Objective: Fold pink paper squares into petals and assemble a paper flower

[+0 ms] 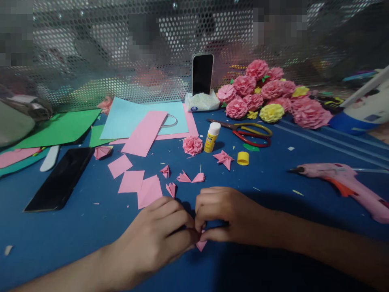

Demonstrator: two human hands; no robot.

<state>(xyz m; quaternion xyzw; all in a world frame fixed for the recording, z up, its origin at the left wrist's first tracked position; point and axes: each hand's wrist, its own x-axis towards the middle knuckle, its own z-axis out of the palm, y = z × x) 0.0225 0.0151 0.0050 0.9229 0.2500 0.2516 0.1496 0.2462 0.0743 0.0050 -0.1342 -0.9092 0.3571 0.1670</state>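
Both my hands meet low in the middle of the view over a small piece of pink paper (201, 245). My left hand (158, 235) pinches it from the left, and its fingertips are partly hidden. From the right, the thumb and fingers of my right hand (226, 215) close on the same paper. Just beyond my fingers lie small folded pink paper pieces (191, 177). Square pink paper sheets (148, 190) spread out to the left, one partly behind my left hand. A pink paper flower (192, 145) sits farther back, beside an upright glue stick (211, 140).
Scissors (246, 132) and a yellow cap (243, 158) lie behind my right hand. A pink glue gun (340, 176) rests at the right. A dark phone (60, 178) lies at the left. Pink and yellow paper flowers (258, 91) pile up before a perforated metal panel (121, 61).
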